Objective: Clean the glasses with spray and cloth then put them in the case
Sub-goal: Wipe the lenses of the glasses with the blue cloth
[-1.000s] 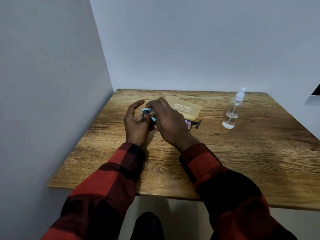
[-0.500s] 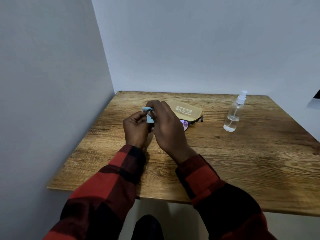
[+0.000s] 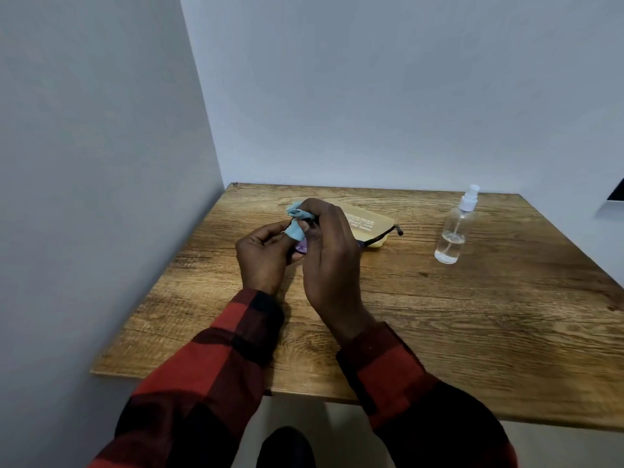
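Glasses (image 3: 301, 247) tilted since earlier; cloth (image 3: 296, 221) bunched higher between hands.

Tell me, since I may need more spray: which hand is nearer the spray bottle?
Right. The right hand works mid-table with the spray bottle off to its right; the left hand sits beyond it, farther left.

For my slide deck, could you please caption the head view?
Both hands rub a blue cloth over glasses, tan case and spray bottle behind.

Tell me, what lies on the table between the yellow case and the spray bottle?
In the head view, only bare wood of the table lies between the case and the spray bottle.
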The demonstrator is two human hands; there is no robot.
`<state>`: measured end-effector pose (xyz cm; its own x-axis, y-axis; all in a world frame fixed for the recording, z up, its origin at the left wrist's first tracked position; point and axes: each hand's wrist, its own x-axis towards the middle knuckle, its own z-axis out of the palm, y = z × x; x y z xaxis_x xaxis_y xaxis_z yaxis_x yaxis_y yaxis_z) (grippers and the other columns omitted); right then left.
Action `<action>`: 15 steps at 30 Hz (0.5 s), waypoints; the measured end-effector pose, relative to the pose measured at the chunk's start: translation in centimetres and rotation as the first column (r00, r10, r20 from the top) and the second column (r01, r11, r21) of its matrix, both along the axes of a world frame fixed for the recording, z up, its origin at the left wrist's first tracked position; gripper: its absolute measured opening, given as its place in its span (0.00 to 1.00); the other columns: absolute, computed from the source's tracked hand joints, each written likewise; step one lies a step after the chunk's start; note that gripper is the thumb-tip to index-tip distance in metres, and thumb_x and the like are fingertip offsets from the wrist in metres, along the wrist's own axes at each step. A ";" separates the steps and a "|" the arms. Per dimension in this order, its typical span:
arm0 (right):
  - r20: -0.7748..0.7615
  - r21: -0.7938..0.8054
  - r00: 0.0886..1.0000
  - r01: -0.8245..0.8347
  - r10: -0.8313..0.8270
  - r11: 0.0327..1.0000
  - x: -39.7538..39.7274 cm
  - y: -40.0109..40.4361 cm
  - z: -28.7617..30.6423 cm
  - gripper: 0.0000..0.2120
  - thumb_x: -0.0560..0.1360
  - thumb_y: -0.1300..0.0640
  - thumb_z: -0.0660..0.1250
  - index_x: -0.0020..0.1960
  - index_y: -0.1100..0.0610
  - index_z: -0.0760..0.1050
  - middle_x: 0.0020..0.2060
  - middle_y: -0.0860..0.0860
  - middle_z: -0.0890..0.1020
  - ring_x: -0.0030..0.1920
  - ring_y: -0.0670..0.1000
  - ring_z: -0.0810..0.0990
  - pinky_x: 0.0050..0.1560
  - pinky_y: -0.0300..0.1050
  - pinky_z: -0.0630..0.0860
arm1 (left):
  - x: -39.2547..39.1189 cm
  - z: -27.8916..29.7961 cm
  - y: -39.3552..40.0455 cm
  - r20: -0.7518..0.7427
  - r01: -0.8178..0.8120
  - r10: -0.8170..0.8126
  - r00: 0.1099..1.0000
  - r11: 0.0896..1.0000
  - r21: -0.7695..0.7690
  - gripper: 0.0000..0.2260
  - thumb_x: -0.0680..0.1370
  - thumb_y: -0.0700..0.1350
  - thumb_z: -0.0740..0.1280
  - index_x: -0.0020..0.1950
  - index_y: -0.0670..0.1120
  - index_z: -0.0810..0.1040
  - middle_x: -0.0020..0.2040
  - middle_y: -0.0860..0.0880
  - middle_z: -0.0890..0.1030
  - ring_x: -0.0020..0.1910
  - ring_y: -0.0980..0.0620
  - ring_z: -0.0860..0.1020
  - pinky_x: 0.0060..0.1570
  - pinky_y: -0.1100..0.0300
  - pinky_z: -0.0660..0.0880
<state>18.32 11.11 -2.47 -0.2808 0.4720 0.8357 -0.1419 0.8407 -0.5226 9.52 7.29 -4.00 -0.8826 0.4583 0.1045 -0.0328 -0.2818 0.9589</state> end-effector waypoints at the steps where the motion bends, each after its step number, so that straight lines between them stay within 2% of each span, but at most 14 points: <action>1: -0.012 0.005 1.000 0.020 -0.020 1.000 0.1 -0.1 -0.1 0.12 0.79 0.73 0.61 0.60 0.66 0.77 0.52 0.58 0.81 0.54 0.53 0.80 0.57 0.36 0.75 | 0.1 0.1 0.0 0.007 0.004 -0.004 1.000 1.000 -0.001 0.09 0.76 0.30 0.72 0.55 0.34 0.84 0.32 0.51 0.86 0.30 0.58 0.83 0.30 0.66 0.78; 4: -0.033 0.037 0.997 0.072 -0.071 0.997 0.4 -0.5 -0.2 0.11 0.79 0.72 0.64 0.60 0.66 0.78 0.51 0.58 0.82 0.53 0.53 0.80 0.55 0.37 0.74 | 0.2 0.1 -0.1 -0.001 0.008 -0.008 1.000 1.000 -0.018 0.08 0.76 0.30 0.72 0.54 0.35 0.84 0.32 0.53 0.85 0.30 0.60 0.83 0.30 0.67 0.77; 8: -0.060 0.076 0.990 0.128 -0.124 0.989 0.4 -0.5 -0.4 0.09 0.78 0.69 0.66 0.57 0.65 0.81 0.48 0.57 0.84 0.48 0.53 0.83 0.48 0.46 0.80 | 0.0 0.1 -0.1 0.024 -0.015 0.015 1.000 1.000 -0.018 0.08 0.76 0.29 0.72 0.54 0.33 0.84 0.34 0.49 0.85 0.30 0.58 0.84 0.30 0.66 0.78; 11: -0.080 0.075 0.990 0.122 -0.116 0.990 0.6 -0.5 -0.7 0.09 0.77 0.69 0.67 0.56 0.65 0.82 0.47 0.57 0.84 0.47 0.54 0.83 0.45 0.51 0.80 | -0.1 0.0 -0.1 0.026 -0.017 0.018 0.999 1.000 -0.024 0.08 0.75 0.28 0.71 0.53 0.33 0.84 0.31 0.52 0.85 0.30 0.59 0.83 0.30 0.67 0.77; 15: -0.157 0.096 0.981 0.129 -0.113 0.987 1.4 -0.6 -0.3 0.09 0.75 0.72 0.68 0.54 0.67 0.82 0.47 0.59 0.85 0.48 0.55 0.84 0.46 0.48 0.82 | -0.8 -0.4 0.0 0.071 -0.050 0.050 0.996 0.999 -0.008 0.09 0.75 0.30 0.72 0.54 0.35 0.85 0.35 0.49 0.87 0.33 0.55 0.84 0.34 0.61 0.81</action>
<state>19.71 10.54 -2.80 -0.0948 0.4016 0.9109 -0.1060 0.9057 -0.4104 8.71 7.32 -4.37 -0.9095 0.4139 0.0380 -0.0871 -0.2791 0.9563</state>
